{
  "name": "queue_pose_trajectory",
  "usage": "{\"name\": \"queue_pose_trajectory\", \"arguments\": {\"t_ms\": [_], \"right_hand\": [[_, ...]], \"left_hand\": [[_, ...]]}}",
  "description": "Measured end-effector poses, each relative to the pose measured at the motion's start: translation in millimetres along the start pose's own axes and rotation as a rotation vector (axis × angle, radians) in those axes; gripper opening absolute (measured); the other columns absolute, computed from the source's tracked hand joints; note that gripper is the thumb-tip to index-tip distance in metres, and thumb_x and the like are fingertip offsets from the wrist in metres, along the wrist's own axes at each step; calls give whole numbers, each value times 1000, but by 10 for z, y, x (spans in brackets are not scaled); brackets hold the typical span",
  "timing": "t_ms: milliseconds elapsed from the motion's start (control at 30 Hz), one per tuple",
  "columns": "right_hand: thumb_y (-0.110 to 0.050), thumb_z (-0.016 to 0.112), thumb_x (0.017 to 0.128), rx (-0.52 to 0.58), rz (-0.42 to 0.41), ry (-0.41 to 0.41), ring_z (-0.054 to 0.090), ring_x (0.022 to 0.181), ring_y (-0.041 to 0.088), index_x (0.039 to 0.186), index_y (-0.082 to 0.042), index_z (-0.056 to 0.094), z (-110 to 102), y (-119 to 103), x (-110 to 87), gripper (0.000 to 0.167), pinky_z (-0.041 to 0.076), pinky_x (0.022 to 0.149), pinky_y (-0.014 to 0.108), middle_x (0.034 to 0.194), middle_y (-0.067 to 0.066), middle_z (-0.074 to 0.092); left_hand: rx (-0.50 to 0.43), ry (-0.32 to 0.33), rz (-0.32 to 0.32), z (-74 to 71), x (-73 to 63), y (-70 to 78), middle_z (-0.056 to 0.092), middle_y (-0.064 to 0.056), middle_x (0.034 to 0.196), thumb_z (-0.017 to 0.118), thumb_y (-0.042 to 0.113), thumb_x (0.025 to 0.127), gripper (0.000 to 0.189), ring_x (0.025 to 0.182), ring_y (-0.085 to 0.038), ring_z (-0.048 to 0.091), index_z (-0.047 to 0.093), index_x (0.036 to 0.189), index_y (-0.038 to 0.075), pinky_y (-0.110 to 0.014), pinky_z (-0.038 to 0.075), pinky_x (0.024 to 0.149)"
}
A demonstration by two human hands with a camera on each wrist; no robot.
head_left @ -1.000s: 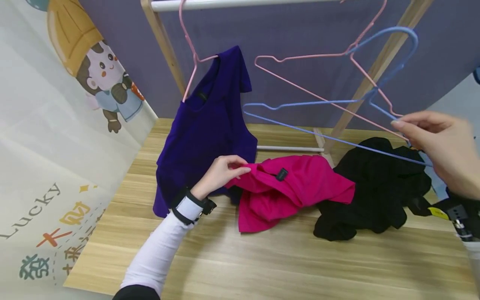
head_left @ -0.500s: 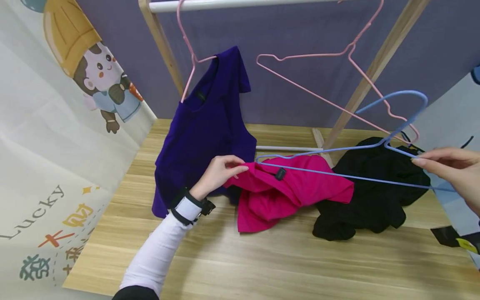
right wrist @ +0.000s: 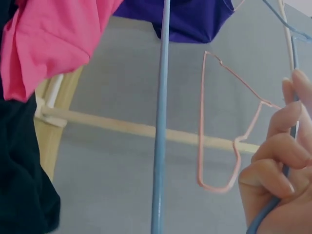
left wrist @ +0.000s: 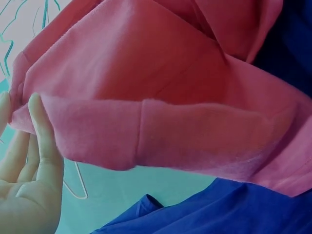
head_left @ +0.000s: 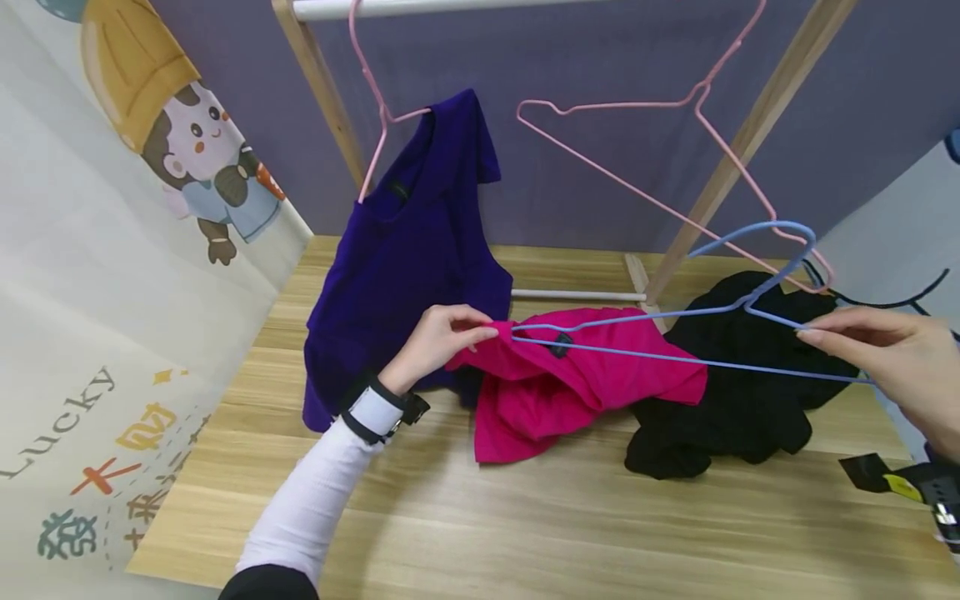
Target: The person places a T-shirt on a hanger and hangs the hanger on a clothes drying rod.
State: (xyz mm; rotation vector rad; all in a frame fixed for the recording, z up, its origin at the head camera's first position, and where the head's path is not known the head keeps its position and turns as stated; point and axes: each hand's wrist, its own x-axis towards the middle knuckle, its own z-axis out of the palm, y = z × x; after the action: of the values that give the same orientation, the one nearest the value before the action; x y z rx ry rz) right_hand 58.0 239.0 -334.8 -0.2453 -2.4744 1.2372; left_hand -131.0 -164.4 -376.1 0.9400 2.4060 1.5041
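Note:
My left hand [head_left: 442,340] pinches the edge of a bright pink shirt [head_left: 600,358] between thumb and fingers. In the left wrist view, the folded pink edge [left wrist: 97,129] gapes toward the camera. With my right hand [head_left: 892,350] I grip one shoulder of a blue hanger [head_left: 645,317], its hook tilted up. The hanger's far tip overlaps the pink edge right beside my left fingertips. In the right wrist view, my curled fingers [right wrist: 278,161] wrap the blue wire, and its bottom bar [right wrist: 160,122] crosses the middle. The shirt's dark label [head_left: 559,343] shows behind the hanger.
A purple top [head_left: 420,250] hangs on a pink hanger [head_left: 371,83] at the left of the rack. Another pink hanger [head_left: 622,104] hangs bare on the right. Black clothing [head_left: 720,417] lies crumpled on the wooden table [head_left: 600,533], partly under the pink shirt.
My right hand has brought the blue hanger down from in front of the bare pink hanger, then left, so its tip meets the pink edge. My left hand has kept its pinch.

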Motion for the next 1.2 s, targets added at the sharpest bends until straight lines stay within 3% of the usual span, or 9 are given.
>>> {"name": "queue_pose_trajectory", "arguments": {"t_ms": [133,367,567,700,867,1000,1200], "right_hand": [[-4,61,82,54,36,-40,47,84,4,100,3,62,91,-18,-3,19,35,69,7,91,-11,58],[-6,61,83,95,63,-78,47,87,3,99,1,64,193,-43,5,18,35,70,8,90,-13,59],[-3,62,81,130,48,-69,51,83,1,96,0,65,260,-83,35,16,37,69,8,87,-15,61],[4,61,79,232,3,-86,53,82,4,94,5,64,342,-139,45,15,40,68,10,86,-8,63],[0,61,81,236,-14,-113,51,80,9,95,6,63,466,-233,59,16,41,66,13,87,-3,63],[-4,61,82,196,-7,-103,48,80,12,97,4,63,555,-301,71,18,41,64,14,88,-2,61],[-4,62,81,206,-42,-81,48,78,13,96,5,63,687,-369,111,17,42,63,14,86,-1,61]], "left_hand": [[3,-36,36,-18,2,17,66,-5,78,71,16,74,20,59,-10,60,69,90,3,-24,48,55],[137,-21,189,-73,-4,40,66,-2,81,72,14,73,18,69,-6,56,70,87,4,-24,46,61],[104,-80,250,-91,11,57,65,-2,77,70,14,74,12,71,-7,54,71,82,4,-29,45,64],[73,-100,265,-71,8,87,65,-2,75,70,12,75,11,67,-7,52,71,82,4,-25,44,62],[117,-58,293,-24,-3,163,67,-4,76,71,8,73,12,67,-6,56,70,83,2,-21,46,62],[209,9,321,-6,-2,214,68,-5,77,72,8,72,13,70,-8,60,71,83,2,-20,47,64],[275,73,347,5,-17,273,68,-6,81,71,9,73,13,76,-12,63,71,84,3,-20,47,69]]}}
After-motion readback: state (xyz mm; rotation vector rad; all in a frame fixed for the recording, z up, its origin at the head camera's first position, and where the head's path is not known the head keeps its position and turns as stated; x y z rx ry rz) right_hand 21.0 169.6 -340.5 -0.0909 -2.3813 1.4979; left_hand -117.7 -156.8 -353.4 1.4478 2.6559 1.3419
